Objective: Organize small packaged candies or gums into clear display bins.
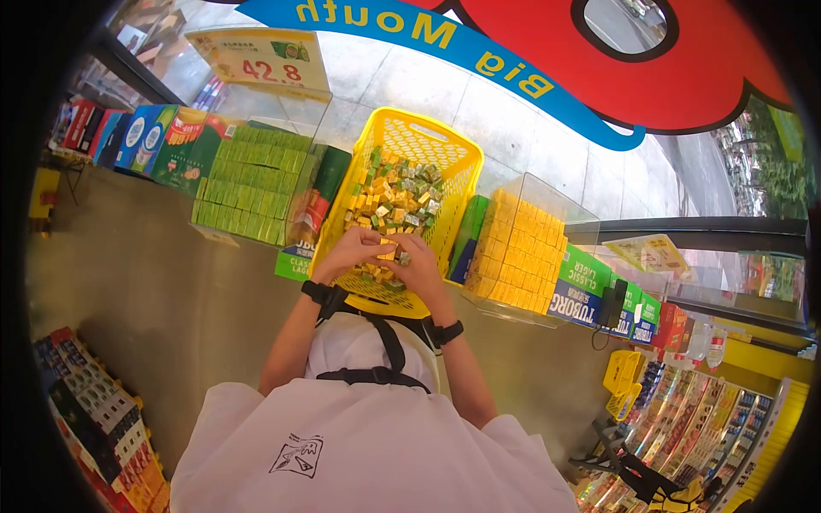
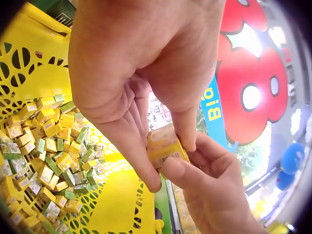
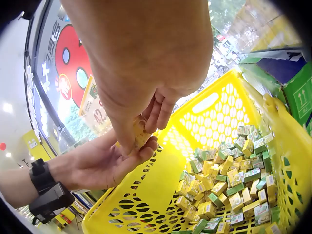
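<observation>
Both hands meet over a yellow plastic basket (image 1: 376, 301). Between them is a small yellow box (image 2: 165, 147) with a barcode on one end. My left hand (image 1: 352, 254) grips the box from its sides with thumb and fingers. The fingers of my right hand (image 1: 417, 267) pinch it too, the thumb lying over the barcode end in the left wrist view. Beneath the hands, a loose heap of small yellow and green boxes (image 3: 234, 187) fills the bottom of the basket, lying at all angles.
Left of the basket stand neat stacks of green boxes (image 1: 255, 184) behind a price sign (image 1: 265, 64). Stacked yellow boxes (image 1: 517, 252) in a clear case stand right of it, beside beer cartons (image 1: 580, 295). A window with red lettering (image 1: 539, 51) lies beyond.
</observation>
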A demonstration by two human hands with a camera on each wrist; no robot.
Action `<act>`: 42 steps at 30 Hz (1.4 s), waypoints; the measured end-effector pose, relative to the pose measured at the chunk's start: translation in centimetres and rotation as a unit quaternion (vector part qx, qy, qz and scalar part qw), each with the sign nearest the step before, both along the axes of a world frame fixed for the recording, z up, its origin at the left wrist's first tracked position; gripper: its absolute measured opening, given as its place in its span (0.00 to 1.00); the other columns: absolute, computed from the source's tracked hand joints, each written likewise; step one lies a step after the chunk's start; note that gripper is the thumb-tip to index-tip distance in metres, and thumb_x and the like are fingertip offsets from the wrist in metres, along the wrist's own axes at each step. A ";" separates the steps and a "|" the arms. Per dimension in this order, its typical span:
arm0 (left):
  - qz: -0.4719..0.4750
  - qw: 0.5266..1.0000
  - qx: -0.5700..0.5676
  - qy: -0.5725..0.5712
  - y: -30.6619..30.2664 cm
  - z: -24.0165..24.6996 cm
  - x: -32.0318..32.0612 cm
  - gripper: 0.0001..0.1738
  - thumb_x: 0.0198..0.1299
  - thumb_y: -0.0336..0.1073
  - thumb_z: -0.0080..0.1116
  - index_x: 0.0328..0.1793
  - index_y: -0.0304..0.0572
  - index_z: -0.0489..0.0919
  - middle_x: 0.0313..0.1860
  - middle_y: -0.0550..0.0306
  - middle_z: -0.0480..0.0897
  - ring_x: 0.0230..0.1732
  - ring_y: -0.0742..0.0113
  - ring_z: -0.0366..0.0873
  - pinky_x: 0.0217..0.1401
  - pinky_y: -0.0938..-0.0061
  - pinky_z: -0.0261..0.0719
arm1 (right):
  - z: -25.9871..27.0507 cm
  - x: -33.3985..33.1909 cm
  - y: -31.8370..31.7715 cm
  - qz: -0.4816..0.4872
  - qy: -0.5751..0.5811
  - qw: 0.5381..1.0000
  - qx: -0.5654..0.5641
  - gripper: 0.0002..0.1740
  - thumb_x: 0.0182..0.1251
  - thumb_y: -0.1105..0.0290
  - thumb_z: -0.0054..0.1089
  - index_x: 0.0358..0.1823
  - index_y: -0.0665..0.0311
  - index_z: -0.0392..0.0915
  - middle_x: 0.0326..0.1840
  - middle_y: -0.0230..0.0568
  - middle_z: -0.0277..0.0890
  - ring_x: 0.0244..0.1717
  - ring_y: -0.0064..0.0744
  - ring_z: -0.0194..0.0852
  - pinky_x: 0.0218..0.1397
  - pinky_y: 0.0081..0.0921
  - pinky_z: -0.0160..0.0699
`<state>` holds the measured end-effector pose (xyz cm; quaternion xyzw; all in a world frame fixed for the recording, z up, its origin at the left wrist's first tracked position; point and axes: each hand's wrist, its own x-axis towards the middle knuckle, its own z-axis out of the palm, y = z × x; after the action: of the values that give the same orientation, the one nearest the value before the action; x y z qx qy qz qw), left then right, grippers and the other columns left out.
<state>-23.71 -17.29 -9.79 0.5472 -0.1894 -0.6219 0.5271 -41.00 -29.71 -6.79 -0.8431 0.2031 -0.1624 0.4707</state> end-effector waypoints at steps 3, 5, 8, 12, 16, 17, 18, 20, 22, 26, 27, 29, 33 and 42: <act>0.018 0.999 -0.023 0.032 0.0 -0.4 -0.3 0.17 0.71 0.38 0.77 0.53 0.28 0.89 0.42 0.56 0.92 0.42 0.70 0.93 0.45 0.77 0.93 | 0.3 -0.4 -0.3 0.031 -0.002 0.999 -0.030 0.29 0.62 0.74 0.81 0.66 0.63 0.83 0.61 0.49 0.85 0.65 0.55 0.82 0.67 0.44 0.84; 0.020 0.999 -0.019 0.020 -0.1 -0.5 -0.3 0.16 0.71 0.35 0.77 0.54 0.26 0.89 0.43 0.55 0.92 0.41 0.71 0.93 0.45 0.76 0.93 | 0.6 -0.6 -0.5 0.041 0.000 0.998 -0.039 0.29 0.63 0.73 0.80 0.66 0.64 0.82 0.62 0.49 0.83 0.65 0.55 0.82 0.68 0.44 0.84; 0.034 0.999 -0.013 0.003 -0.5 2.7 -0.9 0.14 0.72 0.33 0.76 0.54 0.27 0.89 0.43 0.56 0.92 0.41 0.72 0.92 0.44 0.78 0.92 | 2.7 -0.6 -0.4 0.044 -0.006 0.997 -0.059 0.29 0.65 0.73 0.78 0.67 0.64 0.81 0.65 0.49 0.81 0.65 0.56 0.82 0.68 0.44 0.83; 0.035 0.999 -0.025 -0.011 -1.0 5.2 -1.4 0.13 0.71 0.32 0.75 0.53 0.28 0.89 0.41 0.58 0.92 0.39 0.74 0.91 0.44 0.80 0.91 | 5.2 -1.1 -0.9 0.054 0.000 0.995 -0.079 0.29 0.66 0.72 0.76 0.68 0.64 0.79 0.67 0.48 0.77 0.65 0.56 0.82 0.67 0.44 0.84; 0.050 0.995 -0.031 -0.077 -1.9 6.3 -2.6 0.11 0.67 0.35 0.79 0.43 0.31 0.91 0.27 0.66 0.84 0.29 0.83 0.78 0.31 0.80 0.79 | 7.8 -2.2 -1.9 0.053 -0.001 0.994 -0.091 0.29 0.66 0.72 0.76 0.68 0.64 0.79 0.66 0.48 0.78 0.64 0.56 0.82 0.66 0.44 0.85; 0.034 0.990 -0.033 -0.132 -2.4 6.2 -2.9 0.12 0.66 0.36 0.80 0.39 0.33 0.91 0.23 0.70 0.80 0.25 0.86 0.71 0.28 0.80 0.72 | 8.6 -2.7 -2.3 0.053 -0.001 0.994 -0.096 0.29 0.66 0.71 0.76 0.69 0.64 0.79 0.66 0.48 0.78 0.63 0.56 0.82 0.66 0.45 0.85; 0.032 0.991 -0.030 -0.130 -2.6 6.7 -3.5 0.12 0.66 0.36 0.80 0.39 0.33 0.91 0.23 0.70 0.80 0.25 0.86 0.71 0.28 0.80 0.72 | 9.4 -3.1 -2.5 0.053 -0.002 0.994 -0.099 0.29 0.66 0.71 0.76 0.69 0.64 0.79 0.66 0.48 0.78 0.63 0.57 0.83 0.65 0.45 0.86; 0.036 0.972 -0.020 -0.231 -3.5 9.2 -4.3 0.16 0.62 0.39 0.83 0.33 0.34 0.88 0.18 0.73 0.71 0.24 0.86 0.60 0.26 0.78 0.64 | 10.3 -4.1 -3.2 0.047 -0.002 0.994 -0.103 0.30 0.65 0.71 0.77 0.69 0.63 0.80 0.66 0.48 0.78 0.62 0.56 0.83 0.64 0.45 0.86; 0.016 0.969 -0.001 -0.248 -4.9 12.0 -5.9 0.13 0.63 0.37 0.82 0.41 0.33 0.90 0.22 0.70 0.78 0.25 0.86 0.68 0.27 0.79 0.67 | 11.5 -6.0 -4.4 0.038 0.000 0.994 -0.107 0.30 0.64 0.72 0.78 0.69 0.62 0.80 0.66 0.47 0.78 0.62 0.56 0.84 0.63 0.44 0.87; 0.038 0.965 -0.028 -0.256 -6.7 15.7 -9.3 0.15 0.64 0.35 0.81 0.49 0.31 0.90 0.27 0.63 0.88 0.29 0.84 0.80 0.33 0.80 0.76 | 13.5 -8.7 -5.8 0.009 -0.027 0.993 -0.114 0.32 0.62 0.72 0.80 0.69 0.60 0.82 0.66 0.45 0.80 0.60 0.53 0.86 0.61 0.43 0.89; 0.034 0.966 -0.027 -0.255 -7.8 16.7 -10.8 0.15 0.64 0.35 0.81 0.49 0.31 0.90 0.27 0.63 0.88 0.29 0.84 0.80 0.33 0.80 0.76 | 14.0 -9.9 -6.6 -0.002 -0.021 0.995 -0.099 0.31 0.61 0.72 0.80 0.68 0.59 0.82 0.66 0.44 0.80 0.60 0.53 0.87 0.61 0.42 0.90; 0.053 0.964 -0.032 -0.258 -8.9 18.1 -12.8 0.18 0.64 0.35 0.81 0.53 0.30 0.90 0.29 0.60 0.89 0.31 0.82 0.84 0.36 0.80 0.80 | 15.5 -11.6 -7.4 -0.016 -0.029 0.994 -0.105 0.31 0.60 0.73 0.80 0.67 0.59 0.83 0.65 0.44 0.81 0.60 0.52 0.87 0.61 0.42 0.90; 0.006 0.951 -0.075 -0.299 -11.5 21.4 -16.8 0.23 0.65 0.36 0.80 0.61 0.29 0.88 0.31 0.57 0.89 0.30 0.81 0.83 0.34 0.80 0.79 | 18.0 -16.4 -9.4 -0.073 -0.027 0.987 -0.141 0.32 0.56 0.77 0.81 0.65 0.58 0.85 0.64 0.43 0.83 0.61 0.51 0.88 0.62 0.40 0.90; -0.042 0.856 -0.202 -0.473 -15.4 15.6 -24.4 0.38 0.63 0.45 0.80 0.74 0.31 0.80 0.67 0.41 0.83 0.67 0.44 0.82 0.72 0.55 0.82 | 16.0 -27.0 -14.6 -0.156 0.115 0.970 -0.150 0.33 0.52 0.80 0.83 0.63 0.66 0.85 0.59 0.42 0.84 0.49 0.42 0.88 0.54 0.36 0.89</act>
<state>-48.14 -32.67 5.84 0.6485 -0.5604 -0.2577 0.4461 -67.98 -44.30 9.19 -0.8750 0.3578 -0.1648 0.2813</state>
